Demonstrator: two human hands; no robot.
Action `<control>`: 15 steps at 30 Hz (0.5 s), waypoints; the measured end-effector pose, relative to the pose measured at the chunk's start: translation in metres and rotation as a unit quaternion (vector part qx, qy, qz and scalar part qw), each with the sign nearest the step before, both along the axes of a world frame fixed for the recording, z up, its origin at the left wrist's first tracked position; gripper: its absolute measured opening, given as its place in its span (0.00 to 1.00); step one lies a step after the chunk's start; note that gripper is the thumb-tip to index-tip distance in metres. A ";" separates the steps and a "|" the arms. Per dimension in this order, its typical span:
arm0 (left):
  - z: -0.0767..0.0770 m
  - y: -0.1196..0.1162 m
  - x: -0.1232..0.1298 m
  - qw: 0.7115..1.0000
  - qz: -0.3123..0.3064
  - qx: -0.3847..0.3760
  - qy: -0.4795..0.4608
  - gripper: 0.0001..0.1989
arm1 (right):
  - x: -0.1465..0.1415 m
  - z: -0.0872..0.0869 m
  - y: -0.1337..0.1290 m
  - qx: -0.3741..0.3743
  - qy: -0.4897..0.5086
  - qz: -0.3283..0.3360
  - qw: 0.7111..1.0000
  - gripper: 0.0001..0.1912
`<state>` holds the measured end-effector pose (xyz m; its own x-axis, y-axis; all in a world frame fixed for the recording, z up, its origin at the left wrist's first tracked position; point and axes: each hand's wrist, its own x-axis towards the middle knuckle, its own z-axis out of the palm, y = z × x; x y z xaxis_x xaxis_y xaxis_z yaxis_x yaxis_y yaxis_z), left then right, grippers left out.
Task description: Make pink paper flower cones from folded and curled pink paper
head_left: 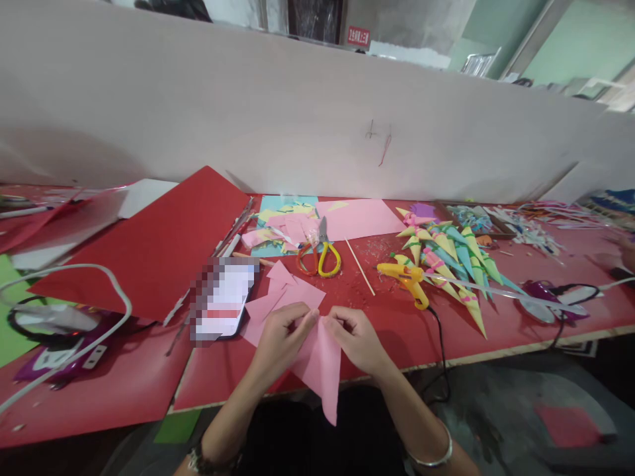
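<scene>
A pink paper sheet (325, 370), partly curled, hangs over the table's front edge between my two hands. My left hand (285, 334) pinches its top edge near the middle. Close beside it, my right hand (358, 336) pinches the same edge, fingers curled in. The curled part of the paper narrows to a point at the bottom. More pink paper pieces (270, 297) lie on the red table just behind my left hand. Scissors (320, 259) with one red and one yellow handle rest behind both hands, beside a thin wooden stick (360, 266).
A phone (225, 297) lies left of my hands. On the right are a yellow glue gun (407, 281) with a black cord and a pile of coloured paper cones (454, 258). Red card (149, 244) and a purple power strip (84, 344) occupy the left. A low wall (297, 119) stands behind.
</scene>
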<state>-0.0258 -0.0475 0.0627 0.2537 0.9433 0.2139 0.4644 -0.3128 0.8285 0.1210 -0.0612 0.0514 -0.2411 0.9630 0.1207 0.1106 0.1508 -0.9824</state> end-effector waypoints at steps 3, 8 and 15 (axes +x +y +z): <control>0.001 0.000 0.001 1.000 0.010 -0.003 -0.007 0.17 | 0.001 -0.002 -0.001 -0.031 0.025 -0.005 0.999 0.19; -0.001 0.002 0.000 0.999 0.035 -0.003 -0.006 0.17 | 0.000 -0.008 0.000 -0.041 0.045 -0.017 0.998 0.18; -0.009 0.005 -0.005 0.997 0.078 0.012 0.016 0.17 | 0.001 -0.012 0.001 -0.039 0.030 -0.053 0.997 0.12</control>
